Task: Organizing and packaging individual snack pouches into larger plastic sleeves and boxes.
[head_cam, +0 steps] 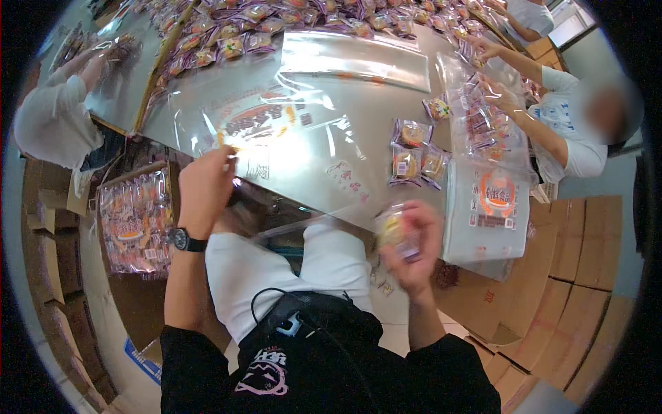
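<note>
My left hand [207, 183], with a black watch on its wrist, pinches the near edge of a large clear plastic bag [305, 121]. Red and orange print shows on the bag, which lies spread over the shiny tabletop and catches glare. In my right hand [421, 240] is a small wrapped pastry [394, 233], blurred and held off the table's near edge. Just beyond that hand lie several more wrapped pastries [412, 133] in clear and purple packets.
Flat printed bags [486, 212] are stacked at the table's right. Plain clear film [357, 59] lies before a heap of packets [227, 46]. A carton [173, 207] at left holds a filled bag [135, 225]. One co-worker [558, 114] handles a bag at right; another [57, 119] works at left.
</note>
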The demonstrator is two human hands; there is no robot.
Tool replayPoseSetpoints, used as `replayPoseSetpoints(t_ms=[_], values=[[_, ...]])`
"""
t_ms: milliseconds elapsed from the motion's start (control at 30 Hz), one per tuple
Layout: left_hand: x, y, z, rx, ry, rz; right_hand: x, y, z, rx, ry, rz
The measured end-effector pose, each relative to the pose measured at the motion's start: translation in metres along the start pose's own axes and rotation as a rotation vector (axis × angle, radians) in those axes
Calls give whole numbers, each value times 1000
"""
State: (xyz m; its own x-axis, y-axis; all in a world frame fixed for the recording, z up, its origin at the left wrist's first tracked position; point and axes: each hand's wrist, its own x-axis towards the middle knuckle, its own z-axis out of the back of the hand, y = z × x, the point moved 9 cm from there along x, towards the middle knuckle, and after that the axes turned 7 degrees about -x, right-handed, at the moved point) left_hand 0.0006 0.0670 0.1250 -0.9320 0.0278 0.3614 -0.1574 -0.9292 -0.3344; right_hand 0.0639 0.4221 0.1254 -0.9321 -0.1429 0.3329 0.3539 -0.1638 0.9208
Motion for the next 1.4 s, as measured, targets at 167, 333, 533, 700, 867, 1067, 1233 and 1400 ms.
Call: replayPoseSetpoints(t_ms=[167, 333, 533, 700, 867, 1067, 1233, 1400], values=[[14, -83, 29, -182, -32, -9, 1, 13, -128, -60, 408, 144], [-13, -109, 36, -270, -125, 19, 45, -22, -170, -187, 174, 166], [-55, -112, 39, -304, -231, -27, 67, -82, -190, 341, 87, -490], [-113, -90, 28, -307, -247, 151, 60, -112, -139, 631, -143, -489], [-121, -74, 16, -491, -339, 140, 63, -71, -134, 232, -113, -187], [-124, -60, 4, -570, -278, 279, 49, -97, -199, 119, 266, -232], [-138, -36, 3, -618, -260, 344, 50, -101, -242, 208, 334, -257], [-149, -21, 5, -817, -258, 381, 73, -86, -287, -65, 234, -118]])
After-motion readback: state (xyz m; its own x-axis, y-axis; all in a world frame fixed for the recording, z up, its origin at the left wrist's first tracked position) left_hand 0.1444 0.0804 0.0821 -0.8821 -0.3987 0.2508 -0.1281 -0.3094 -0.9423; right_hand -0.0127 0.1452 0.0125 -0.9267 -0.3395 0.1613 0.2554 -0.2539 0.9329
